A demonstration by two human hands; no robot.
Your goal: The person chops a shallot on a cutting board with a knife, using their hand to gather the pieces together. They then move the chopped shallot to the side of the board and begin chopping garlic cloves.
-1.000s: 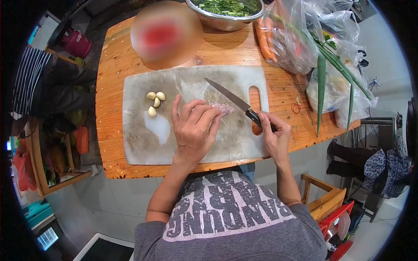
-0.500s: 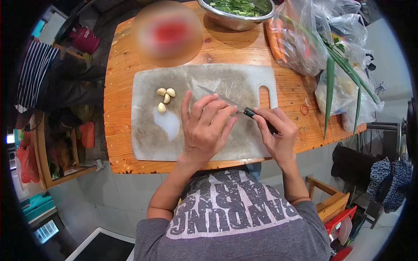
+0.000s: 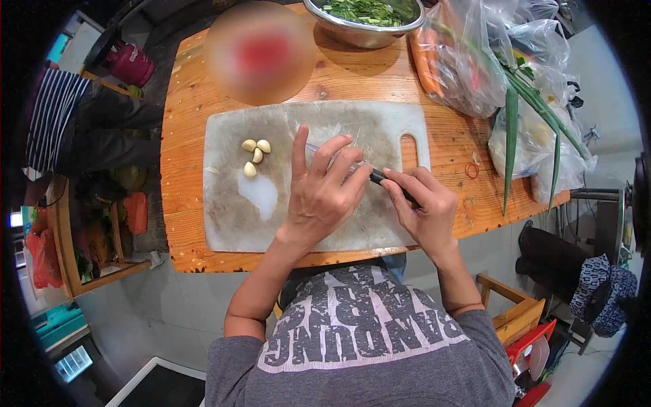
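Note:
A knife with a black handle [image 3: 378,176] is gripped in my right hand [image 3: 426,201], its blade pointing left over the cutting board. My left hand [image 3: 327,186] is at the blade, which its fingers partly cover. Its little finger stands out, while thumb and index finger come together near the base of the blade; what lies between them is hidden. Several peeled garlic cloves [image 3: 257,154] lie on the left half of the worn white cutting board [image 3: 224,224]. Below them is a smooth pale patch [image 3: 258,196] on the board.
On the wooden table [image 3: 183,169] stand a metal bowl of chopped greens [image 3: 366,27] and a blurred red item [image 3: 261,51]. Plastic bags with carrots [image 3: 426,61] and green onion leaves [image 3: 511,142] fill the right side. A person in a striped top [image 3: 57,119] stands at left.
Both hands and the knife have shifted slightly. The right hand moved a little left, and the left hand's fingers now cover more of the blade. The garlic cloves stay in place on the board.

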